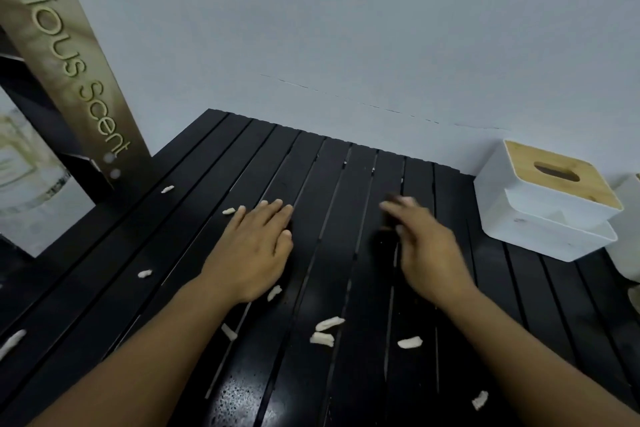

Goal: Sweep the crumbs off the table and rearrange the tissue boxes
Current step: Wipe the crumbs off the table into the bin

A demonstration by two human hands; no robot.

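Note:
Several pale crumbs lie scattered on the black slatted table (214, 340), among them a pair (325, 331) near the middle, one (409, 342) to its right and one (144, 273) at the left. My left hand (254, 248) rests flat on the slats, fingers together and empty. My right hand (424, 246) hovers blurred just above the table, fingers stretched out, holding nothing. A white tissue box with a wooden lid (550, 180) sits tilted on another white box (554, 236) at the table's right edge, right of my right hand.
A tall beige sign with lettering (65, 55) leans at the back left corner. A grey wall (346, 28) runs behind the table. Part of another white object (627, 218) shows at the far right edge.

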